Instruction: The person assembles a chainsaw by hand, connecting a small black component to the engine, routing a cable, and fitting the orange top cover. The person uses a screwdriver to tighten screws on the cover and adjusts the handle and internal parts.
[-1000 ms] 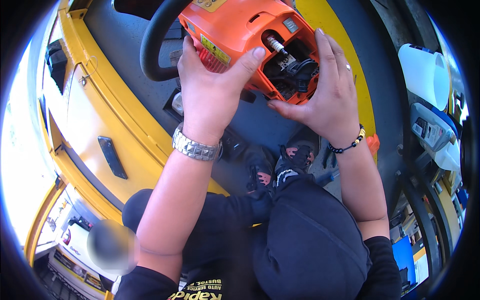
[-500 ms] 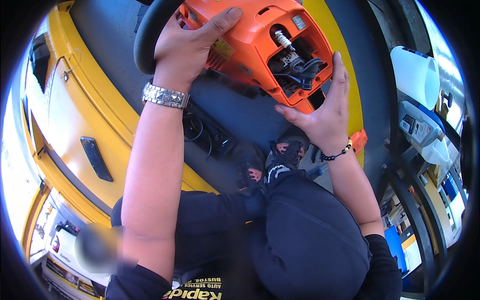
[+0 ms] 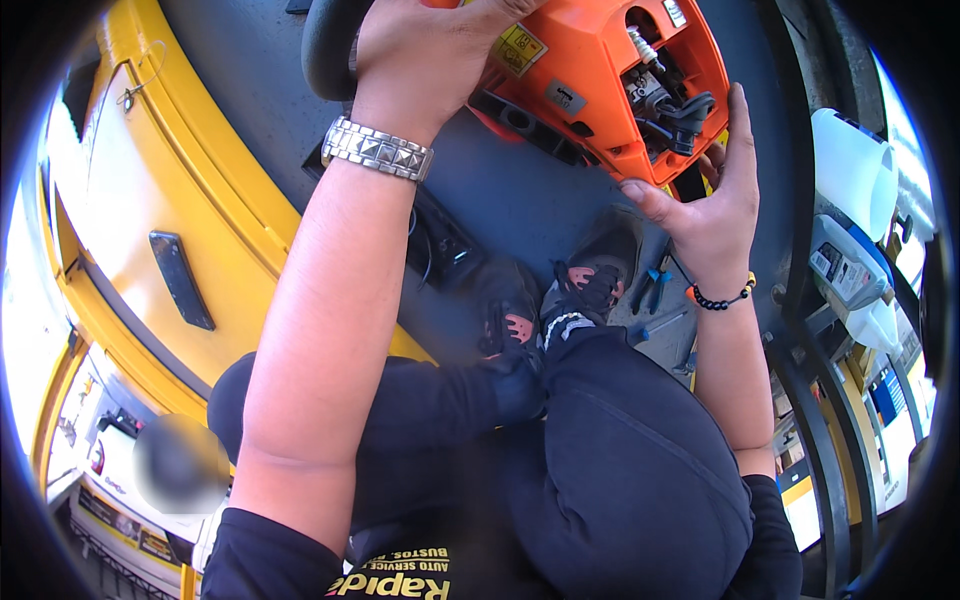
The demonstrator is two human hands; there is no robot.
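I hold an orange chainsaw [image 3: 575, 85] off the floor at the top of the view, partly cut off by the picture's edge. Its casing is uncovered at one end, baring a white spark plug [image 3: 643, 48] and a black rubber boot [image 3: 690, 118]. My left hand [image 3: 425, 60] grips the far left side by a thick black curved handle [image 3: 328, 50], thumb over the casing. My right hand [image 3: 715, 225] supports the near right corner, its thumb on the edge and some fingers hidden behind.
Blue-handled pliers [image 3: 654, 290] and a screwdriver [image 3: 645, 330] lie near my shoe [image 3: 595, 270]. A yellow panel [image 3: 140, 220] with a black phone-like slab [image 3: 182, 280] stands left. On the right, a black rack [image 3: 815, 400] and white plastic containers [image 3: 850, 170]. Behind left, a blurred round shape.
The chainsaw and both my hands have shifted right and slightly upward in the picture. More of its side label shows, and the pliers by my shoe have come into sight.
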